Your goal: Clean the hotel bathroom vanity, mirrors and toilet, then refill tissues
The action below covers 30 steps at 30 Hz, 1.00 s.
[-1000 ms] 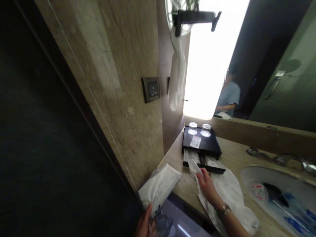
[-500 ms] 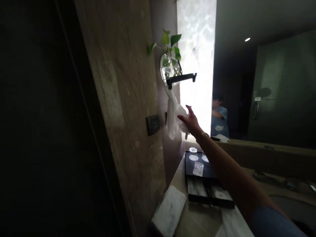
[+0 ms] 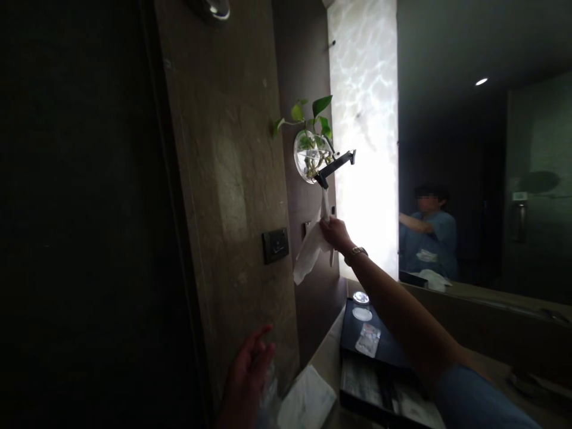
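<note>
My right hand [image 3: 334, 233] is raised and closed on a white towel [image 3: 309, 251] that hangs from a black wall bracket [image 3: 336, 167]. The towel trails down and to the left of the hand. A glass bowl with a green plant [image 3: 308, 154] sits just above the bracket. My left hand [image 3: 246, 380] is low beside the stone wall, fingers bent around a clear plastic bag [image 3: 270, 396]. A white folded pack [image 3: 307, 400] lies on the counter next to it.
A black tray [image 3: 391, 351] with two glasses and a small sachet stands on the counter under my right arm. A switch plate [image 3: 275, 245] is on the stone wall. The mirror [image 3: 482, 179] reflects a person in blue. A lit panel glows behind the bracket.
My right hand has closed on the hanging towel and pulled it down off the bracket, which now tilts. My left hand has risen into view. The camera has tipped upward.
</note>
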Available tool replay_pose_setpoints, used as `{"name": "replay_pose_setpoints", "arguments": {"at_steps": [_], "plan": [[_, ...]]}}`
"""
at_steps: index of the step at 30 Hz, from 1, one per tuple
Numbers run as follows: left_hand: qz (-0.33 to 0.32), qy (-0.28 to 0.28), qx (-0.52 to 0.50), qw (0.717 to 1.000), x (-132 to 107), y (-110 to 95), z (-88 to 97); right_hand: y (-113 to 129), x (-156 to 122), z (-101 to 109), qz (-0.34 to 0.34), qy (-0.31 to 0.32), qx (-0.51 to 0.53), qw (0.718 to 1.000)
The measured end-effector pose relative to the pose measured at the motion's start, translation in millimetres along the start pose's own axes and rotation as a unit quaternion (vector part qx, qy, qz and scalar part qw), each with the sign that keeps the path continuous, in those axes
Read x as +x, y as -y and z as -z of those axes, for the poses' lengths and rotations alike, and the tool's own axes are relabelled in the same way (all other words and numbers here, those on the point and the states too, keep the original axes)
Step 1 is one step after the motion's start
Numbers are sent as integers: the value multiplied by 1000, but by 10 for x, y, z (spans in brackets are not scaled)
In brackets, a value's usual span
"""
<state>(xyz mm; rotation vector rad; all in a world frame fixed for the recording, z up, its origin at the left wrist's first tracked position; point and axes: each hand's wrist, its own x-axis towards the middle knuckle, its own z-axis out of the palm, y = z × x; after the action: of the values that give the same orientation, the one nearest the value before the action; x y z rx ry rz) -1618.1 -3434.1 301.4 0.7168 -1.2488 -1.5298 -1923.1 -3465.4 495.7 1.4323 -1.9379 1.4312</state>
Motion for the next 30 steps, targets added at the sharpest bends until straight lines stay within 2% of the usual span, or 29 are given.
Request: {"name": "replay_pose_setpoints", "arguments": {"at_steps": [2, 4, 6, 8, 11, 14, 17, 19, 21, 22, 24, 27, 28, 30], "plan": [[-57, 25, 5, 998, 174, -250, -364, -120, -214, -46, 13, 33, 27, 999], [-74, 36, -5, 997, 267, -447, -638, -271, -551, -175, 25, 86, 61, 994], [-74, 27, -2, 997, 272, -549, -751, -467, -955, -313, 27, 130, 92, 987], [-65, 13, 17, 998, 202, -545, -686, -697, -1323, -367, 13, 147, 142, 979], [-39, -26, 51, 998, 5, -371, -385, -997, -1716, -184, -41, 165, 285, 943], [-3, -59, 88, 994, -257, -74, -147, -1081, -2034, 114, -107, 194, 381, 898], [20, -27, 102, 994, -571, 284, -178, -898, -2440, 169, -141, 270, 417, 856], [49, 15, 99, 994, -780, 523, -278, -707, -2773, 57, -146, 347, 438, 817], [91, 45, 108, 989, -980, 738, -321, -562, -3094, -86, -125, 410, 440, 790], [118, 46, 114, 985, -1081, 834, -297, -529, -3229, -147, -101, 429, 431, 787], [184, 1, 102, 978, -1288, 997, -156, -548, -3434, -219, -62, 434, 398, 806], [297, -88, 30, 950, -1537, 1152, 171, -650, -3684, -175, -78, 371, 312, 871], [321, -97, 11, 942, -1584, 1176, 266, -648, -3791, -137, -91, 348, 282, 889], [345, -77, -8, 936, -1621, 1185, 389, -541, -4049, -92, -80, 351, 253, 898]]}}
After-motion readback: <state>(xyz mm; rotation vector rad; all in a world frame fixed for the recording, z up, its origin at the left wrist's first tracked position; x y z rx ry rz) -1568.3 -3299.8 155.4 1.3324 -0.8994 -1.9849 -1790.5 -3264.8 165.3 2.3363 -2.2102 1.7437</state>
